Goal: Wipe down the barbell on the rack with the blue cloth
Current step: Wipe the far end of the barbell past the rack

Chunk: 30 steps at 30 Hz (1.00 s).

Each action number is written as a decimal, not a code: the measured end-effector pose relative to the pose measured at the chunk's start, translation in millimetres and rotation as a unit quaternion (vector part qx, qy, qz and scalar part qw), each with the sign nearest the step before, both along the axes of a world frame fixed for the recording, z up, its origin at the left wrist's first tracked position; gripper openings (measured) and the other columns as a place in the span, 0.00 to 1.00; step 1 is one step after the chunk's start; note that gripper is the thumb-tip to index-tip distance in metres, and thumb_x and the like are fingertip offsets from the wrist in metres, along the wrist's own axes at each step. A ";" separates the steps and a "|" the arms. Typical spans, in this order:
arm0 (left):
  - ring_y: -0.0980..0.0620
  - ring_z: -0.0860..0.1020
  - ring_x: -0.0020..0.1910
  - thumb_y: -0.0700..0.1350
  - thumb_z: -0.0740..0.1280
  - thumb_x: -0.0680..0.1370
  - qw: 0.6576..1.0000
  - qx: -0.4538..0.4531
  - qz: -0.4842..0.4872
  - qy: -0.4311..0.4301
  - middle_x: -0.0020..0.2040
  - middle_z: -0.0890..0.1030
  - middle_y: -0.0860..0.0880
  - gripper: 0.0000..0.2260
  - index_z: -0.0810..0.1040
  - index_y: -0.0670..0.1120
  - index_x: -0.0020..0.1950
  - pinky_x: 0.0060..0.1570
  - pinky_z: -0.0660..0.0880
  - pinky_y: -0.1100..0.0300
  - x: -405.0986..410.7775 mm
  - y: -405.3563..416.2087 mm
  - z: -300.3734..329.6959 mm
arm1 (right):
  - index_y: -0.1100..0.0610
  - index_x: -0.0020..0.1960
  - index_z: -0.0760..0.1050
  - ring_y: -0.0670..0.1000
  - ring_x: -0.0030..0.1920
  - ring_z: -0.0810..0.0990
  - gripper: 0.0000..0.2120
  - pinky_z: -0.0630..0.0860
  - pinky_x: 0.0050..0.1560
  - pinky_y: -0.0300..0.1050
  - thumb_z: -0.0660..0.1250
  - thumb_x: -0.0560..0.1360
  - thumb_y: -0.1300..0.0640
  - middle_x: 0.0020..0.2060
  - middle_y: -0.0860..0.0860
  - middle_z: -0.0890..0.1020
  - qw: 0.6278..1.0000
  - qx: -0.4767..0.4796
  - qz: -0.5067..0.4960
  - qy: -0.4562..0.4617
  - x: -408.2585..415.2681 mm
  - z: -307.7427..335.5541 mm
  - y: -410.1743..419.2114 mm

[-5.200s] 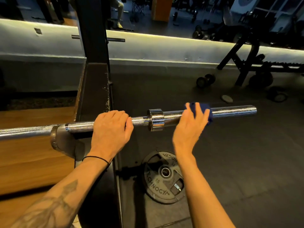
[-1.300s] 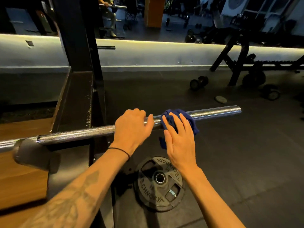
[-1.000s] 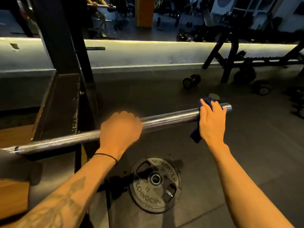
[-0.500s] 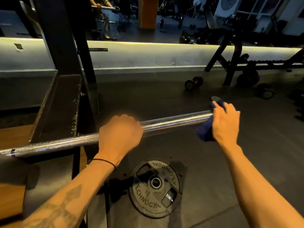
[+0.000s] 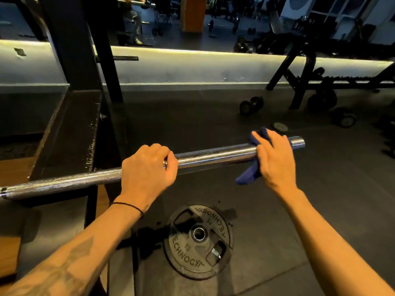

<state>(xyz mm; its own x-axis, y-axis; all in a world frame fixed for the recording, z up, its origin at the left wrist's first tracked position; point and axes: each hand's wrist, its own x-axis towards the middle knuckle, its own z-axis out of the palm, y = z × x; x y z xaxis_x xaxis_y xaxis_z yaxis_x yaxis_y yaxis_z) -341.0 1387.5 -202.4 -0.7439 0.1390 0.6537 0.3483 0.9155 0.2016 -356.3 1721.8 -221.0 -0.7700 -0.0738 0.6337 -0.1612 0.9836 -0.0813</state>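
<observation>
The barbell (image 5: 213,155) lies across the rack (image 5: 72,129). The left hand (image 5: 147,171) clenches its fingers around the barbell, probably to stop it rolling. The right hand (image 5: 274,158) grasps the blue cloth (image 5: 249,176) around the barbell near its free end, for rubbing.

One barbell (image 5: 213,155), one blue cloth (image 5: 249,175) and two hands: left (image 5: 147,171), right (image 5: 274,161). One large weight plate (image 5: 197,241) lies on the floor, plus one small disc (image 5: 280,126). Dumbbells by the wall: one pair (image 5: 251,105) seems likely, perhaps more in the dimness.
</observation>
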 end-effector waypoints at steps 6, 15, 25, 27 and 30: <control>0.51 0.72 0.30 0.49 0.59 0.79 1.000 0.008 0.000 -0.008 0.32 0.75 0.52 0.14 0.78 0.47 0.37 0.23 0.65 0.61 -0.6 1.5 -1.0 | 0.56 0.68 0.76 0.65 0.75 0.60 0.22 0.49 0.77 0.63 0.49 0.83 0.54 0.74 0.56 0.69 0.958 -0.210 -0.195 0.013 -10.8 0.8 25.9; 0.51 0.72 0.30 0.49 0.60 0.78 1.000 0.002 0.002 -0.004 0.32 0.75 0.51 0.13 0.78 0.47 0.37 0.25 0.60 0.63 -0.7 1.7 1.1 | 0.53 0.74 0.71 0.60 0.77 0.62 0.21 0.53 0.78 0.55 0.53 0.85 0.52 0.76 0.55 0.68 0.992 -0.103 0.075 0.010 36.6 -20.8 -85.8; 0.53 0.71 0.30 0.50 0.58 0.79 1.000 0.007 0.006 -0.013 0.32 0.75 0.52 0.15 0.79 0.48 0.38 0.26 0.55 0.67 0.1 1.6 1.8 | 0.55 0.70 0.74 0.66 0.73 0.62 0.25 0.55 0.75 0.67 0.49 0.81 0.50 0.71 0.59 0.70 0.964 -0.197 -0.179 -0.016 -8.0 4.3 5.8; 0.53 0.71 0.30 0.50 0.59 0.79 1.000 0.010 0.010 -0.015 0.32 0.75 0.52 0.14 0.79 0.48 0.38 0.25 0.58 0.66 0.0 1.8 1.1 | 0.57 0.68 0.77 0.68 0.75 0.61 0.23 0.51 0.76 0.66 0.50 0.82 0.52 0.70 0.60 0.72 0.966 -0.190 -0.177 0.006 -7.0 -2.4 -35.1; 0.52 0.72 0.30 0.50 0.59 0.78 1.000 0.009 0.010 -0.020 0.33 0.75 0.52 0.14 0.79 0.47 0.38 0.25 0.61 0.64 0.6 1.7 0.3 | 0.54 0.68 0.78 0.64 0.73 0.66 0.21 0.55 0.74 0.65 0.53 0.83 0.53 0.68 0.55 0.75 0.987 -0.144 -0.062 0.033 12.2 -10.1 -108.0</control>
<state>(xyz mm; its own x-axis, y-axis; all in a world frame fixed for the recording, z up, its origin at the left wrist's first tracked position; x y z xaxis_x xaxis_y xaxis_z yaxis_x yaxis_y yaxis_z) -340.4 1389.2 -202.1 -0.7720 0.1133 0.6255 0.3221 0.9180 0.2313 -344.1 1613.8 -231.1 -0.7179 0.2093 0.6640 -0.0544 0.9339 -0.3533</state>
